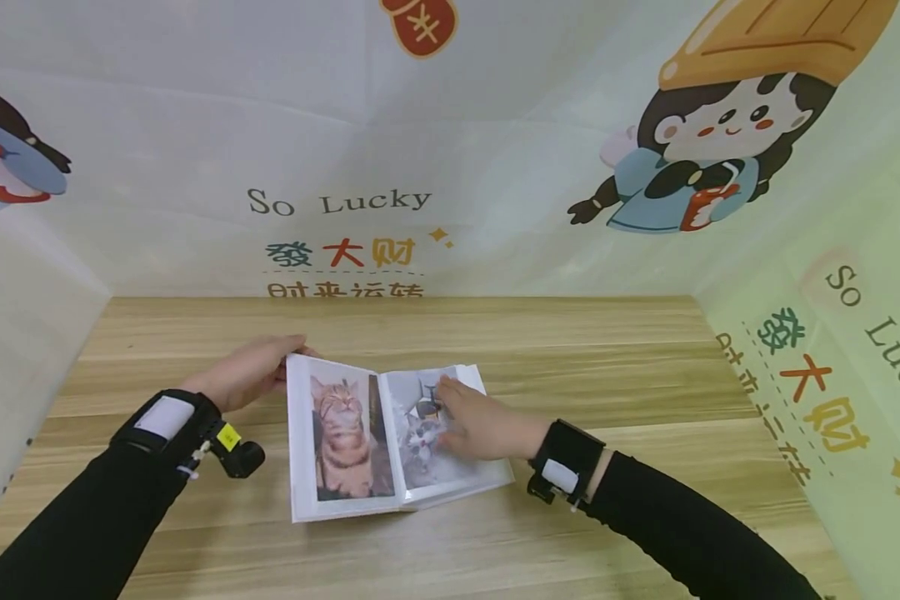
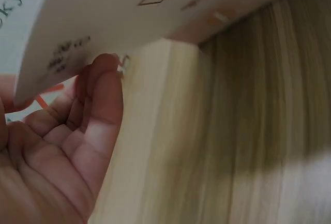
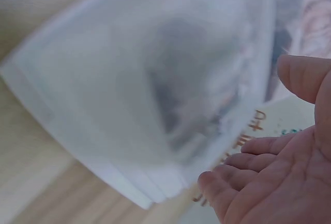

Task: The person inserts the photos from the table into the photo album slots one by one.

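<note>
One open photo album, two cat photos, left hand gripping its cover edge, right hand flat on a page.

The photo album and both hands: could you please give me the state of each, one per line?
Photo album: open, lying on the wooden table, cat photos on both pages.
Left hand: fingers at the album's upper left corner, holding the left side.
Right hand: resting on the right page, fingers fairly straight.

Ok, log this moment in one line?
album open on table | left hand holds left edge | right hand on right page
</note>
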The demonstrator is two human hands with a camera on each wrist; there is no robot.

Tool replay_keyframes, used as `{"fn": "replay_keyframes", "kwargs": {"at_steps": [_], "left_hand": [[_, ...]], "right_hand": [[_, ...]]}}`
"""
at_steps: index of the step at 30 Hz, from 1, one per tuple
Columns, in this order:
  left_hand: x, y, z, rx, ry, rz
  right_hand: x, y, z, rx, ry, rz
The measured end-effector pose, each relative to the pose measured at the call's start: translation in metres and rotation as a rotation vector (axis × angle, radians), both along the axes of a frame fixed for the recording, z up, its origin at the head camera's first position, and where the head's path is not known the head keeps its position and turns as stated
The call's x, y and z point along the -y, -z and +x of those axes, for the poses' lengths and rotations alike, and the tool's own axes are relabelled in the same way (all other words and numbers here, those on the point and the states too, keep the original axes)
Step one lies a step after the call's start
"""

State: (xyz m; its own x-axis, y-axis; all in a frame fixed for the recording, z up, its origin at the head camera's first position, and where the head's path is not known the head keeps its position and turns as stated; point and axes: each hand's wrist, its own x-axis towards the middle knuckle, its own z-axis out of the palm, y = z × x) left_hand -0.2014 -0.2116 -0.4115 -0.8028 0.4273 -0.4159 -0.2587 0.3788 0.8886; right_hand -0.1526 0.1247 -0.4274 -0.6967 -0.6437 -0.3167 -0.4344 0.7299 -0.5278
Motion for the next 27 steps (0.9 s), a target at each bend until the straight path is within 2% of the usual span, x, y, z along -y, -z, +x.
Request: {"fn": "replay_keyframes", "kwargs": {"at_steps": [6,10,15,22,27], "left_hand": [[-0.02,-0.012,-0.002,0.033,-0.036,0.112],[-0.032,-0.011,-0.001,0.026,-0.049,0.138],[-0.04,-0.003,0.003,-0.004,-0.036,0.115],[-0.056,0.01,0.014,-0.081,0.042,0.04],[-0.066,0.017,0.018,-0.086,0.036,-0.022]], "right_hand": [[0.006,-0.027,-0.011,0.067,0.034,-0.129],[0.014,-0.043,-0.017,0.105,0.041,-0.202],[0.03,-0.059,-0.02,0.161,0.017,-0.267],[0.043,-0.074,-0.02,0.265,0.043,-0.339],[0.043,-0.08,-0.021,0.279,0.078,-0.336]]}}
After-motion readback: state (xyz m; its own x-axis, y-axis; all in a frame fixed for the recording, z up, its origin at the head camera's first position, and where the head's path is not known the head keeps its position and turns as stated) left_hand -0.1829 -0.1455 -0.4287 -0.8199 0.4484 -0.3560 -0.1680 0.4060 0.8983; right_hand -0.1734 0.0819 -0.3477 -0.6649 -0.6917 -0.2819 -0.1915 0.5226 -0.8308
